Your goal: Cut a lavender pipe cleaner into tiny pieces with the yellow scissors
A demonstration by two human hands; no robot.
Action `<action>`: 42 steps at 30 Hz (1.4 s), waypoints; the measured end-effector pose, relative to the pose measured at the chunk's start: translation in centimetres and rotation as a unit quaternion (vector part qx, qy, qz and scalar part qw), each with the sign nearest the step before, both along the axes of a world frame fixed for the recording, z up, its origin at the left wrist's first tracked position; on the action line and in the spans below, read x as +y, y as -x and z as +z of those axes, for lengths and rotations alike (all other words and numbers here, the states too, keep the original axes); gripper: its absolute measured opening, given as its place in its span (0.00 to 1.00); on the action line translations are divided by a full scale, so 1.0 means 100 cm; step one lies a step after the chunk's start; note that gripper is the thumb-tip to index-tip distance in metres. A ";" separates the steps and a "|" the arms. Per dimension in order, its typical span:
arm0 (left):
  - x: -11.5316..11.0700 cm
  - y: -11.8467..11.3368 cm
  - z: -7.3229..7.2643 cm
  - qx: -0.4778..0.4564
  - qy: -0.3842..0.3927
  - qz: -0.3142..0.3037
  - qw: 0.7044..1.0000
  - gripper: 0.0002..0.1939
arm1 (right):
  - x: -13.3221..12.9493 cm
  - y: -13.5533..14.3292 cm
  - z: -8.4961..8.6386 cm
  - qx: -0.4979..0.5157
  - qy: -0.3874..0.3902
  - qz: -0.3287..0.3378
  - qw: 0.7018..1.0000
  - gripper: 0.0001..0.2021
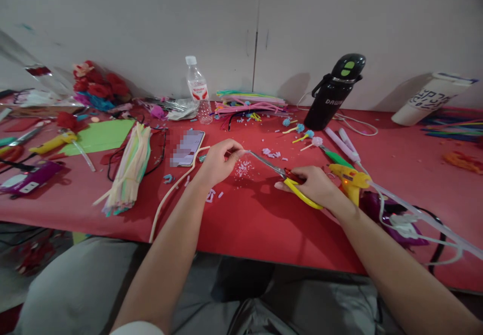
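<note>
My right hand (311,181) is wrapped round the handles of yellow-handled scissors (304,194), whose blades point up and left. Their tips reach the fingertips of my left hand (222,159), which are pinched together on something too small to make out. Beneath the tips lies a scatter of tiny pale clippings (243,168) on the red table (241,224). Short lilac pieces (271,153) lie just beyond the blades, with more near my left wrist. A long cream strip (166,196) runs beside my left forearm.
At the left are a bundle of pastel strips (130,169), a phone (187,148) and a green sheet (101,136). Behind stand a plastic bottle (198,91) and a black flask (334,93). On the right are a yellow glue gun (349,176), a purple power strip with cables, and a white cup (422,98).
</note>
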State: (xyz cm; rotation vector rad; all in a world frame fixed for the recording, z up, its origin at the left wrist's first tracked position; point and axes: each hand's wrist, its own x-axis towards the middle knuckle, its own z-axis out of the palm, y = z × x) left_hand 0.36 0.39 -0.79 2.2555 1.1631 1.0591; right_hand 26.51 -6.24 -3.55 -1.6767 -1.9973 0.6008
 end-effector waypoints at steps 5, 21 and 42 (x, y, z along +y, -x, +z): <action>0.002 0.000 -0.002 -0.006 0.002 -0.012 1.000 0.09 | 0.000 0.001 0.001 0.003 0.004 0.005 1.000 0.28; 0.002 0.001 -0.003 -0.013 0.006 -0.014 1.000 0.09 | 0.000 0.000 -0.001 -0.009 -0.004 -0.001 1.000 0.29; 0.001 0.000 -0.004 -0.009 0.020 -0.017 1.000 0.12 | 0.000 0.002 0.000 0.000 0.006 0.007 1.000 0.28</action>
